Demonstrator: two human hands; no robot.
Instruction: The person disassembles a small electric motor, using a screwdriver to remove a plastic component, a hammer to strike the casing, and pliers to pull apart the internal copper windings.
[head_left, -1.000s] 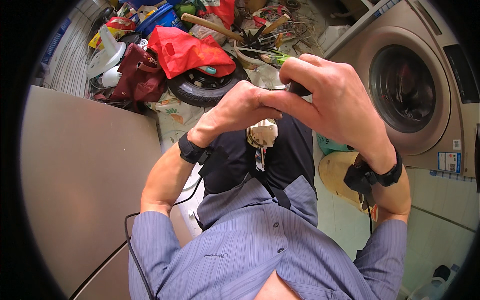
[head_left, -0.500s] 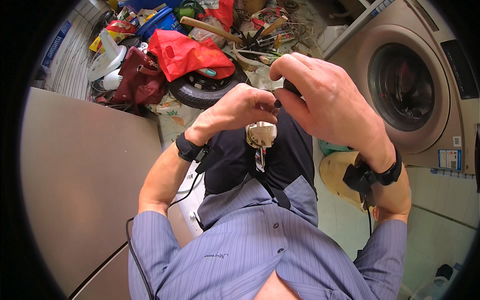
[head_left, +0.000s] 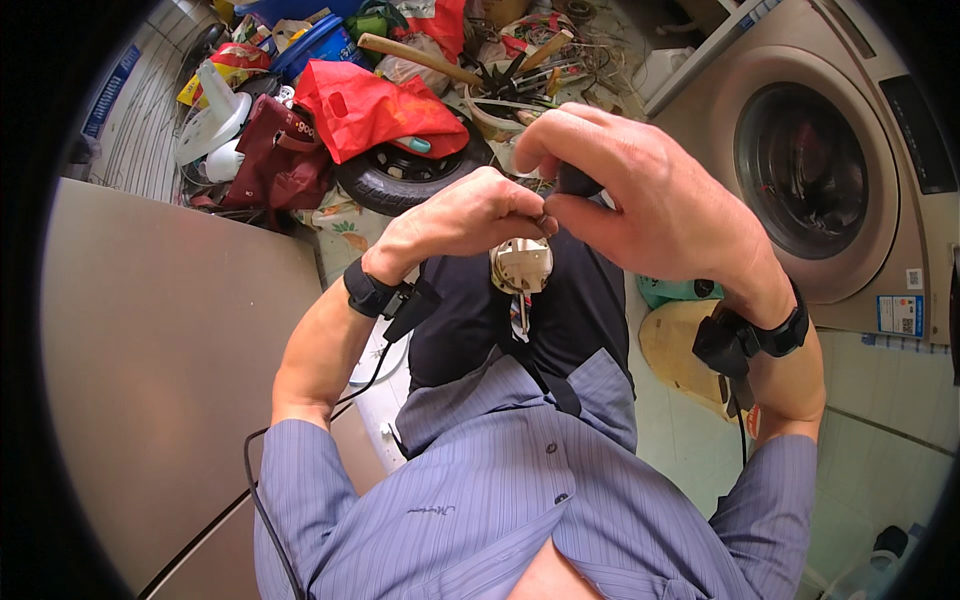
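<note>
Over the lap point(head_left: 460, 330), the right hand point(head_left: 645, 195) is gripping a dark object point(head_left: 577, 182) beside the left hand point(head_left: 470, 212), whose hold is hidden, with a cream part point(head_left: 523, 264) showing below and handling seemingly unfinished.

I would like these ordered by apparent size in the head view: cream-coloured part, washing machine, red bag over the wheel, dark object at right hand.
1. Washing machine
2. Red bag
3. Cream-coloured part
4. Dark object: partly hidden; visible patch ranked

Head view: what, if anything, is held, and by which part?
Right hand holds a dark object, gripped part unclear; whether left hand holds anything cannot be told.
</note>
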